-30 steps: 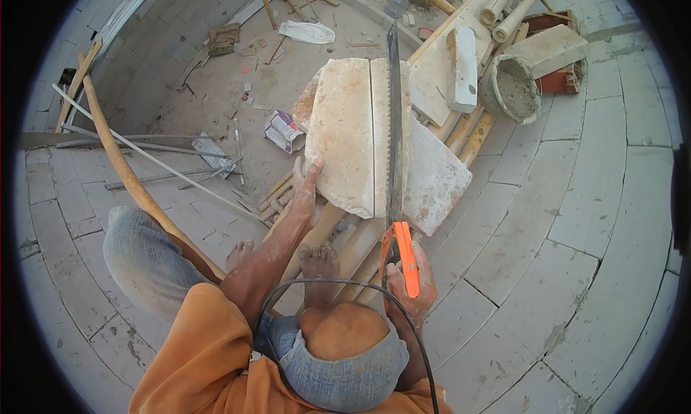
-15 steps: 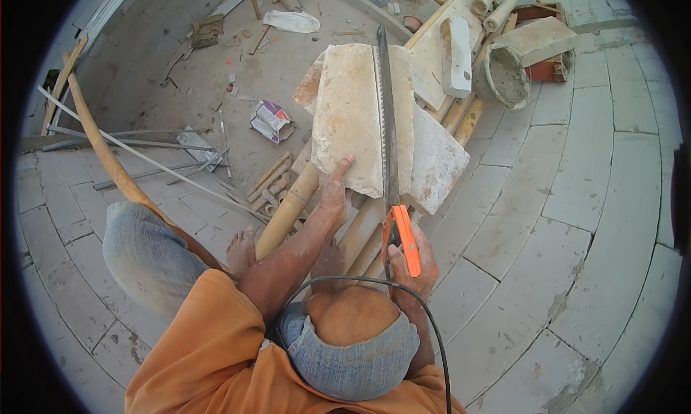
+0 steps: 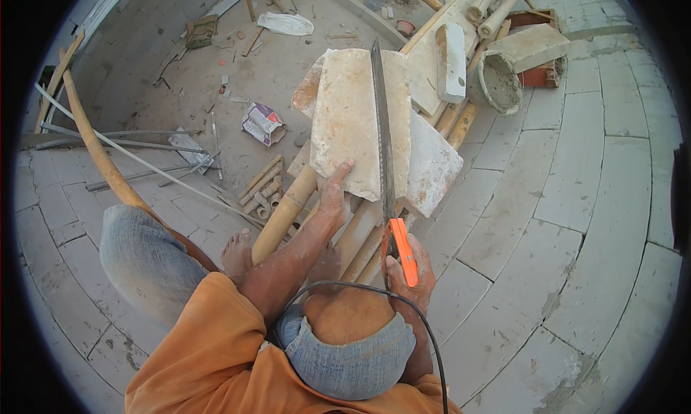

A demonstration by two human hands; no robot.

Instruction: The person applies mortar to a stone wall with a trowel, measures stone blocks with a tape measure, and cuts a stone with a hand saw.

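Dusty floor (image 3: 288,76), crumpled printed packet (image 3: 263,122) (left of block (image 3: 360,119)), left fingers (image 3: 338,175) spread there, right fingers (image 3: 425,284) gripping saw (image 3: 385,162).

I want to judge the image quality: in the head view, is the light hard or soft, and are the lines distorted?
Head view: soft, even daylight, only faint shadows; no glare on the saw blade. The floor's block joints bend near the black round rim, a fisheye effect. The stone block, left hand and right hand look sharp.

An orange shirt with short sleeves, faded grey jeans, bare feet, a black cable
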